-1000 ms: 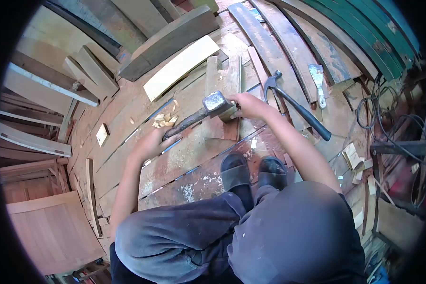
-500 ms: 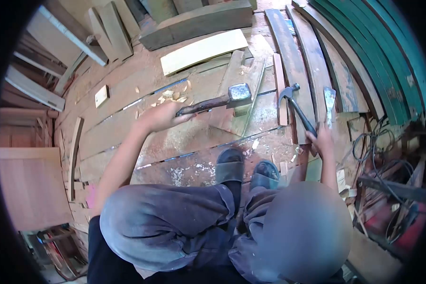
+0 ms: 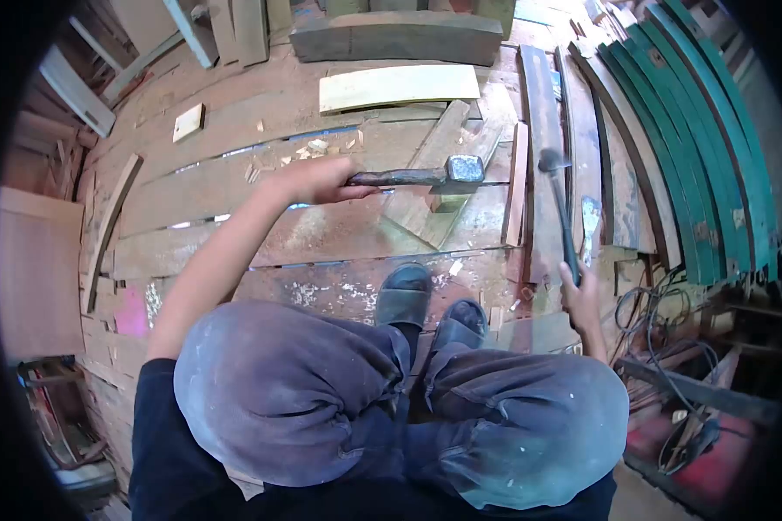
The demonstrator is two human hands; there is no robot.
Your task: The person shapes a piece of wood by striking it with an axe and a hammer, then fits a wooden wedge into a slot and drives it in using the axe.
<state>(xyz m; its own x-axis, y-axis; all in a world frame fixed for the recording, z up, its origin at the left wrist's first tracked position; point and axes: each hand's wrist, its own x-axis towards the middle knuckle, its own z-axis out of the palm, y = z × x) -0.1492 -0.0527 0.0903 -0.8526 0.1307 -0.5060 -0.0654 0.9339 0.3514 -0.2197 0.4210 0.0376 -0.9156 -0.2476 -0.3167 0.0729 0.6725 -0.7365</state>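
My left hand (image 3: 317, 181) is wrapped round the wooden handle of a heavy hammer (image 3: 465, 169), whose square metal head is held above a small block on the boards. At the right, my right hand (image 3: 582, 300) grips the dark handle of a claw hammer (image 3: 560, 204); its head is blurred over a long dark plank (image 3: 543, 130). Just beyond that hand is a flat metal blade (image 3: 591, 217) over the neighbouring plank; whether my fingers touch its lower end, I cannot tell.
Wood chips (image 3: 317, 148) and a pale board (image 3: 400, 87) are on the plank floor beyond my feet. A thick beam (image 3: 400, 39) stands at the back. Green curved boards (image 3: 686, 139) line the right, above tangled cables (image 3: 656, 313). A thin strip (image 3: 113, 226) lies left.
The view has turned, shifting the floor items. My right hand has swung the claw hammer so its head has turned and blurred. My left hand still holds the heavy hammer.
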